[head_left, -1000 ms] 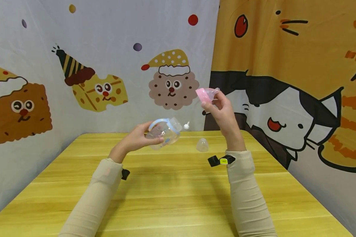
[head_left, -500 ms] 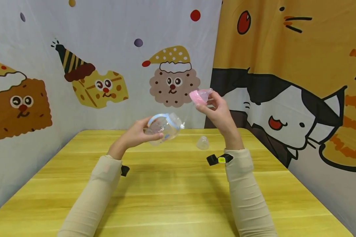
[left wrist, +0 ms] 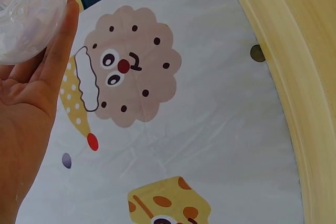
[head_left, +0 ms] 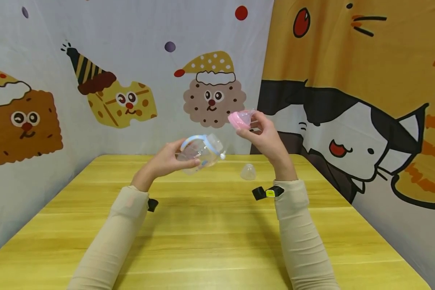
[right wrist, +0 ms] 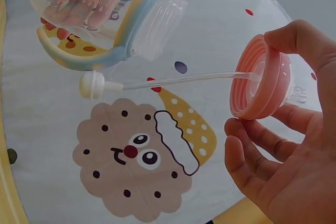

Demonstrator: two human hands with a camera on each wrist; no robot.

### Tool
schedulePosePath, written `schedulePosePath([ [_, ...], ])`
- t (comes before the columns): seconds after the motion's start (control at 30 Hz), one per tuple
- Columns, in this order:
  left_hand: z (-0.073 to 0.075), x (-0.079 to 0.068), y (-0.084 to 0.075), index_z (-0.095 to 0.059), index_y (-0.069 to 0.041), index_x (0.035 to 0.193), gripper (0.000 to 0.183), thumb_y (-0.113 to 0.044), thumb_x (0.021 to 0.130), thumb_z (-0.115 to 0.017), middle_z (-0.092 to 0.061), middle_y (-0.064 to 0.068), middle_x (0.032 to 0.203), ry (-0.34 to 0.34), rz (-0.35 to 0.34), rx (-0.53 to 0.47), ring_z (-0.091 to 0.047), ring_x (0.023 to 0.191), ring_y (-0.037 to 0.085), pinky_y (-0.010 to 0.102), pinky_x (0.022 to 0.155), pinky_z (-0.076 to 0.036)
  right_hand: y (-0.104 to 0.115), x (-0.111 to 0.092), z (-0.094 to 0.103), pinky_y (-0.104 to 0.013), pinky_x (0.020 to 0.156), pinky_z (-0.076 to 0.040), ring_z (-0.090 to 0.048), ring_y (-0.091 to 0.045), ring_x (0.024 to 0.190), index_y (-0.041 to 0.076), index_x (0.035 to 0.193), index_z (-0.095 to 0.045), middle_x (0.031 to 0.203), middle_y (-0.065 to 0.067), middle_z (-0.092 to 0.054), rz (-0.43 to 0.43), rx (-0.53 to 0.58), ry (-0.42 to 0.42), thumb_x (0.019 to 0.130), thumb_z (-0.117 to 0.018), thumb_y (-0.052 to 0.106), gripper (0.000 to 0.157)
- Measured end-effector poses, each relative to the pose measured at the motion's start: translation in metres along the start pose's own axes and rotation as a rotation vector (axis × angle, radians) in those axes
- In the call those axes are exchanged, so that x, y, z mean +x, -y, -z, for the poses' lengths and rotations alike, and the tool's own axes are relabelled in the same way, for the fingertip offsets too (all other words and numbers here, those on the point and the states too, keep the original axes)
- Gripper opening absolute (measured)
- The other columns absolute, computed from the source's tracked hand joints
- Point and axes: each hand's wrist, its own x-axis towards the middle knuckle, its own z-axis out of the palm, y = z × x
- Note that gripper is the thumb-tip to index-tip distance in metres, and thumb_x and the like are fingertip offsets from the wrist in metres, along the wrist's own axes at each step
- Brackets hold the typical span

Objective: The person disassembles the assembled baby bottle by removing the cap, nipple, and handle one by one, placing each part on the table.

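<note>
My left hand (head_left: 163, 161) grips a clear baby bottle (head_left: 200, 155) with pale blue handles, held tilted above the table with its mouth uncovered and turned up to the right. With thumb and fingers, my right hand (head_left: 266, 135) pinches a pink bottle collar (right wrist: 257, 85) fitted with a clear teat. From the collar's underside runs a thin clear straw (right wrist: 184, 81), ending in a white weighted ball (right wrist: 93, 85). The ball hangs beside the bottle's threaded neck (right wrist: 157, 27), outside the mouth. In the left wrist view only the bottle's rounded base (left wrist: 31, 19) shows.
A clear domed cap (head_left: 248, 172) stands on the wooden table (head_left: 203, 233), below the right hand. Behind the table's far edge hangs a white cloth (head_left: 130, 32) printed with cartoon food. An orange cartoon cat curtain (head_left: 330, 48) hangs at the right.
My right hand has moved left and slightly down with the collar, bringing the straw's white ball from right of the bottle mouth to beside its neck. The left hand keeps holding the bottle.
</note>
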Motion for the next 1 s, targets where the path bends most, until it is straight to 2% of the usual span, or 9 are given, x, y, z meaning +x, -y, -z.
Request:
schedulePosePath([
  [0.13,0.000,0.001,0.001,-0.060,-0.019,0.145,0.060,-0.038,0.093,-0.082,-0.073,0.012,0.124,0.004,-0.004,-0.002,-0.071,0.108,0.024,0.043,0.088,-0.060,0.001,0.001,0.001,-0.037,0.096,-0.044,-0.051,-0.025,0.117,0.009,0.148,-0.056,0.136,-0.013,-0.055,-0.006,-0.013,0.014,0.097,-0.074,0.022,0.056],
  [0.33,0.000,0.001,-0.002,-0.061,-0.017,0.143,0.058,-0.034,0.093,-0.083,-0.073,0.010,0.122,0.001,-0.004,-0.010,-0.071,0.105,0.024,0.043,0.087,-0.059,-0.004,0.003,0.001,-0.035,0.087,-0.051,-0.054,-0.029,0.111,0.009,0.145,-0.058,0.131,-0.015,-0.054,-0.019,-0.025,0.052,0.096,-0.075,0.022,0.053],
  [0.57,0.001,0.000,-0.002,-0.060,-0.014,0.143,0.058,-0.033,0.093,-0.083,-0.074,0.011,0.122,0.003,-0.005,0.001,-0.072,0.107,0.024,0.043,0.089,-0.059,-0.010,0.003,-0.001,-0.036,0.084,-0.051,-0.056,-0.029,0.110,0.006,0.140,-0.061,0.129,-0.014,-0.053,-0.015,-0.124,0.075,0.094,-0.079,0.024,0.052],
  [0.77,0.004,-0.001,-0.002,-0.059,-0.014,0.144,0.058,-0.031,0.094,-0.083,-0.073,0.012,0.122,0.000,-0.008,-0.004,-0.071,0.109,0.024,0.044,0.091,-0.059,-0.011,0.004,-0.003,-0.033,0.078,-0.052,-0.059,-0.029,0.108,0.006,0.142,-0.060,0.127,-0.014,-0.053,-0.036,-0.167,0.089,0.093,-0.080,0.023,0.055],
  [1.0,0.003,-0.001,-0.003,-0.060,-0.016,0.145,0.059,-0.031,0.093,-0.083,-0.073,0.012,0.121,0.001,-0.016,-0.010,-0.071,0.106,0.024,0.042,0.088,-0.059,-0.017,0.004,-0.003,-0.034,0.076,-0.050,-0.057,-0.027,0.099,0.003,0.126,-0.063,0.119,-0.014,-0.055,-0.042,-0.205,0.137,0.092,-0.081,0.023,0.044],
])
